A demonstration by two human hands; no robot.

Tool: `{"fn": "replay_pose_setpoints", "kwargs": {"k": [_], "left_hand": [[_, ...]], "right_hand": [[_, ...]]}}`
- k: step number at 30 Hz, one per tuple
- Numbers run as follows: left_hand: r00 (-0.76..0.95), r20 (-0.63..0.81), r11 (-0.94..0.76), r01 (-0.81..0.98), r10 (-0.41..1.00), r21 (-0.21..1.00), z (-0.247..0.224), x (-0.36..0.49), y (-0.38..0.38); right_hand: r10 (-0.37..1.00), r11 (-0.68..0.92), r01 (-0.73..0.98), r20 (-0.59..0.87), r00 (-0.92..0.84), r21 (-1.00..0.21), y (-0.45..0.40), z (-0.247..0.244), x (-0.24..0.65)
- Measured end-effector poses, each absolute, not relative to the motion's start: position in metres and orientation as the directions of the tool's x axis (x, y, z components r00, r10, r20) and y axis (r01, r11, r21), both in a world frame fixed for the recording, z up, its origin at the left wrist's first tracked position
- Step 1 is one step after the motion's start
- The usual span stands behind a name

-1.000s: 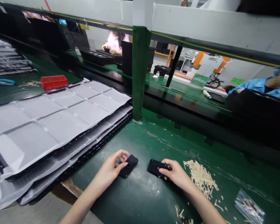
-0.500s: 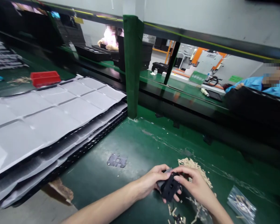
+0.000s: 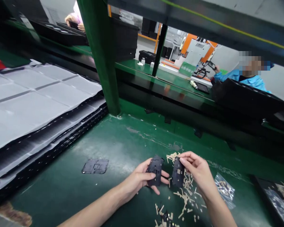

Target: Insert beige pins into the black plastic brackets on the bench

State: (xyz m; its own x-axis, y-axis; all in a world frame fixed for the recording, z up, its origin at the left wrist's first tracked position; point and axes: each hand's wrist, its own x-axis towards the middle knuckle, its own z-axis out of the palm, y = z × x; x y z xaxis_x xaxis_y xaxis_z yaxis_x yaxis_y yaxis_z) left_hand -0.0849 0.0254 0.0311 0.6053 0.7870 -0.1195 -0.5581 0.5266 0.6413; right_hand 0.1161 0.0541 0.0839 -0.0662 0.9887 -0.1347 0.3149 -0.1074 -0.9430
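My left hand (image 3: 145, 175) is closed round a flat black plastic plate (image 3: 155, 170), its thumb across the face and its other fingers showing behind. In my right hand (image 3: 195, 165), pinched at the upper corner between thumb and fingers, hangs a second black plastic plate (image 3: 178, 175) with a small pale patch on it. The two plates are apart, side by side over the green tabletop (image 3: 123, 138). A third thin dark plate (image 3: 95, 166) with cutouts lies flat to the left. Small beige strips (image 3: 188, 184) are scattered beneath and around my right hand.
Stacked trays lined with white sheets (image 3: 49, 91) fill the left. A green post (image 3: 100, 56) stands behind the table. To the right lie a clear plastic bag (image 3: 224, 189) and a black tray (image 3: 262, 195). Across the line, a person in blue (image 3: 253, 80) handles a black tray.
My hands, earlier together on the dark pieces, are now apart with one plate in each. The view has turned right, bringing the black tray at the right into sight.
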Motion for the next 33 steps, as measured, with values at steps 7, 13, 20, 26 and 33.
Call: {"fn": "replay_pose_setpoints", "kwargs": {"k": [7, 13, 20, 26, 33], "left_hand": [[0.647, -0.116, 0.614, -0.630, 0.754, 0.476, 0.030, -0.086, 0.025], [0.652, -0.154, 0.637, -0.613, 0.742, 0.468, 0.035, -0.086, 0.022], [0.652, -0.192, 0.635, -0.555, 0.733, 0.538, 0.039, -0.087, 0.020], [0.670, -0.167, 0.611, -0.508, 0.723, 0.607, 0.043, -0.087, 0.020], [0.652, -0.141, 0.560, -0.498, 0.745, 0.662, 0.038, -0.085, 0.018]], "right_hand": [[0.972, -0.138, 0.363, -0.197, -0.130, -0.921, 0.054, 0.085, 0.109], [0.948, -0.176, 0.366, -0.258, -0.187, -0.914, 0.044, 0.074, 0.092], [0.978, -0.058, 0.512, -0.152, -0.143, -0.857, 0.038, 0.073, 0.086], [0.984, -0.036, 0.493, -0.116, -0.132, -0.869, 0.038, 0.070, 0.089], [0.988, 0.008, 0.529, -0.076, -0.137, -0.848, 0.038, 0.069, 0.090]]}}
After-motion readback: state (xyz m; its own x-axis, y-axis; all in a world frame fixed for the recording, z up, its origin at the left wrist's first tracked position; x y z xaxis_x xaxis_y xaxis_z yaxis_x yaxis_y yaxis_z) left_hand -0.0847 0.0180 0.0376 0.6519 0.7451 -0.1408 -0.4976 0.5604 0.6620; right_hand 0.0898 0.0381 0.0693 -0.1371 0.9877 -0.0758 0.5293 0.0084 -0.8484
